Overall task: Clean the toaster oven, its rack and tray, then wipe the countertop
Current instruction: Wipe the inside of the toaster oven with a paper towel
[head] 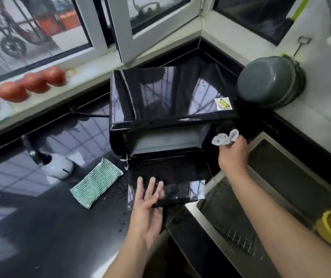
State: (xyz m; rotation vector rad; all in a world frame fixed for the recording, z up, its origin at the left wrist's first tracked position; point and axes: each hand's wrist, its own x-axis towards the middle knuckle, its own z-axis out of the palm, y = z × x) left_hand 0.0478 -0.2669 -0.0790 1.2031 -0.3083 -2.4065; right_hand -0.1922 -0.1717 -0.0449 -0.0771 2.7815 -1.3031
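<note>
From the head camera we look down on the glossy black toaster oven (172, 99) standing in the corner of the dark polished countertop (50, 227), its glass door (166, 177) dropped open toward us and the pale cavity exposed. We judge the step in hand to be the wiping of the oven itself, at its front right side by the control panel. The wire rack (238, 235) seems already to lie in the steel sink (281, 169) on the right; the tray we cannot pick out.

Our right hand (233, 155) is raised at the oven's right front edge, fingers curled round a crumpled white cloth or tissue (223, 137) that sticks out above the knuckles. Our left hand (147, 205) lies flat and spread, fingers straight, on the near edge of the open door, seemingly steadying it.

The next move likely calls for bringing the cloth into the cavity or along the front. A green-and-white mesh scrubbing sponge (96, 182) lies unused on the counter just left of the door.
</note>
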